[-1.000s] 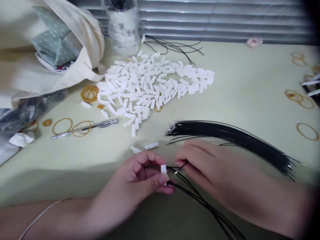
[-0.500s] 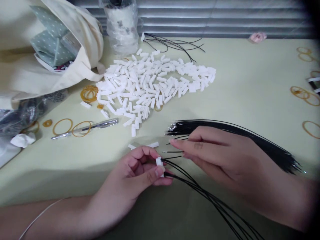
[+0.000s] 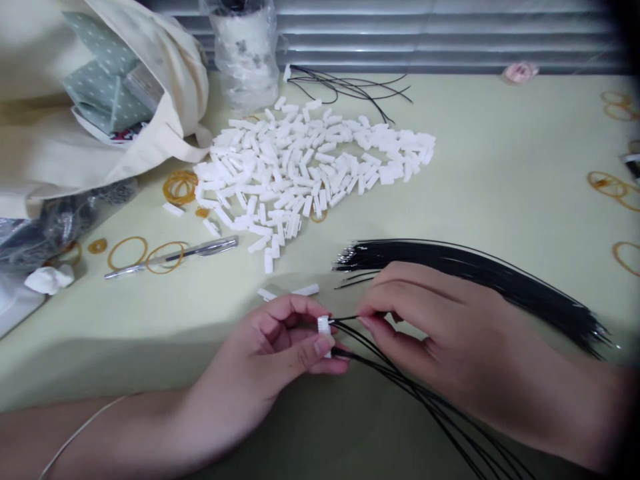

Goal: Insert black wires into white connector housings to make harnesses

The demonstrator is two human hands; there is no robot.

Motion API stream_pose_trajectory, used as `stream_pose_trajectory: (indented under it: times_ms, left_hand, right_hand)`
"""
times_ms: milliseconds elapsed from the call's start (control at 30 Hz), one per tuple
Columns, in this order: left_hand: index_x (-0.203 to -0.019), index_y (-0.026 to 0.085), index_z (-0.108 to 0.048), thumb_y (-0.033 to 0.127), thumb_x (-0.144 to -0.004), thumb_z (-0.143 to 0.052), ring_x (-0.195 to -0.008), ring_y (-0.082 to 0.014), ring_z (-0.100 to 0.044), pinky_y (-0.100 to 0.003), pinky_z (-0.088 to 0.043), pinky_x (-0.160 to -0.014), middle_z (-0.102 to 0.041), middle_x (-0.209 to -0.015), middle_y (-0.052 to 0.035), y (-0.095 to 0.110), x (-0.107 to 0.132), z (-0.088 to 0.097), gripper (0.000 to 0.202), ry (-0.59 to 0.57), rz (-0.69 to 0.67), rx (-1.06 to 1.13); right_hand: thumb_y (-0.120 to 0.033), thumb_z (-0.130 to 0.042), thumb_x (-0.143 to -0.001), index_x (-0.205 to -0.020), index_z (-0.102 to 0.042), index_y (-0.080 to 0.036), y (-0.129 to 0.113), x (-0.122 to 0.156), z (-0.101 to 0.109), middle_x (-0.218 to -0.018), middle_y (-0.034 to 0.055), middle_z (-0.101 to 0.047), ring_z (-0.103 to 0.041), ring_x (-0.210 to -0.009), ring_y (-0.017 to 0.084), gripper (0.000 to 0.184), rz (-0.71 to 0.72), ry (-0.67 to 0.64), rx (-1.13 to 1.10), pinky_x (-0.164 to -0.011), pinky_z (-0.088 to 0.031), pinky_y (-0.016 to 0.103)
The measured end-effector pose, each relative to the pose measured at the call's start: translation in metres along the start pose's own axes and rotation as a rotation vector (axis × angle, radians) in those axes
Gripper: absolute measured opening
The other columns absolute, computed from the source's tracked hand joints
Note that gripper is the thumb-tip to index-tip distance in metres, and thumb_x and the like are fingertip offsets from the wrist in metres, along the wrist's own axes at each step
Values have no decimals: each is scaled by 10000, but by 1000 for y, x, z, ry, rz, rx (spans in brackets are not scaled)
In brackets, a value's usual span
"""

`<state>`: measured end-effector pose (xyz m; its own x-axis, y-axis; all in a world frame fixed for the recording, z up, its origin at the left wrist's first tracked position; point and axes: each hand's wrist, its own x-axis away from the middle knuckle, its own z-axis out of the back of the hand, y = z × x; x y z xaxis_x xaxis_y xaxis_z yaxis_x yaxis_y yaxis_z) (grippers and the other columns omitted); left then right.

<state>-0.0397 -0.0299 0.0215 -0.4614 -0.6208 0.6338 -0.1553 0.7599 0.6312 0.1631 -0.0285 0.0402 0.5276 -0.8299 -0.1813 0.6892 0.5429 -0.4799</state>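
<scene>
A small white connector housing [image 3: 324,326] is pinched between the thumb and fingers of my left hand [image 3: 285,347]. Several black wires [image 3: 400,373] run out of its right side and trail down to the lower right. My right hand [image 3: 430,320] grips a single black wire [image 3: 346,319] between thumb and forefinger. That wire's tip meets the upper end of the housing; how far in it sits, I cannot tell. Behind my right hand lies a thick bundle of black wires [image 3: 450,260] with bare metal ends, and a few loose ones stick out beside it.
Beyond my hands spreads a heap of white connector housings [image 3: 280,167]. To the left are a pen [image 3: 210,247], rubber bands [image 3: 180,187] and a cloth bag [image 3: 165,143]. A plastic-wrapped roll [image 3: 245,60] and a wired connector [image 3: 287,73] stand at the back, near blinds [image 3: 450,40].
My right hand has drawn down closer to the housing and curled into a pinch. The wire's tip, formerly apart from the housing, now meets it. My left hand has barely shifted.
</scene>
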Motion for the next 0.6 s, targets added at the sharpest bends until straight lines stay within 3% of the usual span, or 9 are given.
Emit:
stream_pose_trajectory:
  times_ms: [267, 500, 600]
  left_hand:
    - [-827, 133, -607, 184, -761, -710, -665, -84, -657, -198, -555, -676, -637, -734, 26, 1, 0, 1, 132, -45, 30, -26]
    - [-790, 141, -602, 181, -756, -713, -631, -86, -676, -173, -532, -634, -635, -698, 49, 3, -1, 2, 124, -65, 56, -46]
    - [-788, 143, -603, 198, -761, -710, -635, -89, -676, -181, -531, -642, -633, -701, 50, 2, -2, 2, 123, -58, 57, -71]
  right_hand:
    - [-90, -421, -889, -721, -609, -127, -9, 3, -11, -698, 32, -531, -473, -675, 143, 255, 148, 27, 34, -656, -397, 280]
    - [-160, -416, -930, -761, -633, -135, -3, -4, 8, -735, 29, -558, -487, -726, 141, 276, 177, -123, -12, -711, -414, 271]
    - [-107, -435, -908, -737, -646, -133, -2, -7, 10, -727, 26, -565, -478, -716, 139, 273, 227, -98, 36, -708, -404, 273]
